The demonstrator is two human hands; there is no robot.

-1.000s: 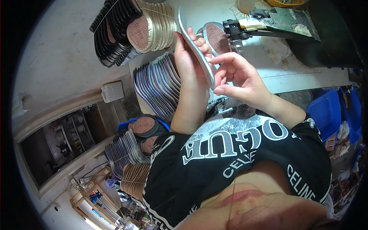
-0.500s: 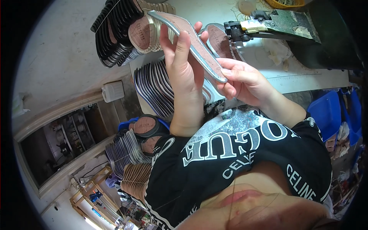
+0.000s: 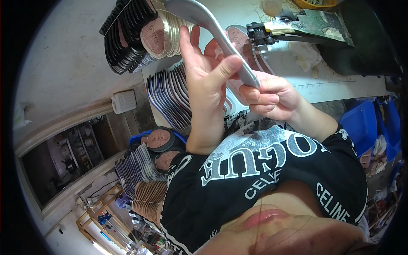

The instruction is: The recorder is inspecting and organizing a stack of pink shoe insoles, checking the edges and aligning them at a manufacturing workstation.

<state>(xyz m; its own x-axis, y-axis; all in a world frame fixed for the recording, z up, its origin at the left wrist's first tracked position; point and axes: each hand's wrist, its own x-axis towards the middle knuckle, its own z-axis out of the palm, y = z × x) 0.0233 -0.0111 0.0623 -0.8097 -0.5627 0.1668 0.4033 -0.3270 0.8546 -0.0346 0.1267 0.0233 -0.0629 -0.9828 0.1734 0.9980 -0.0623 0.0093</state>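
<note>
A curved shoe insole (image 3: 207, 22) is held up in front of me, its smooth silver side facing the camera. At its narrow lower end, my right hand (image 3: 274, 95) pinches it between thumb and bent fingers. My left hand (image 3: 206, 70) is around its middle, with the thumb against the silver side and the fingers spread loosely behind. Part of those fingers is hidden by the insole. Beyond the held piece, pink-faced insoles (image 3: 240, 40) lie on the white table (image 3: 323, 87).
A row of upright insoles (image 3: 170, 100) stands left of my left forearm. Farther back are bundled black insoles (image 3: 127, 34) and cream-edged ones (image 3: 170, 36). A green machine arm (image 3: 310, 29) reaches in at the right, above blue bins (image 3: 361, 123). More insole stacks (image 3: 148, 199) sit lower left.
The insole has been turned over from its pink side to its silver side. My left thumb has moved right onto it, and my right fingers have shifted around its lower end.
</note>
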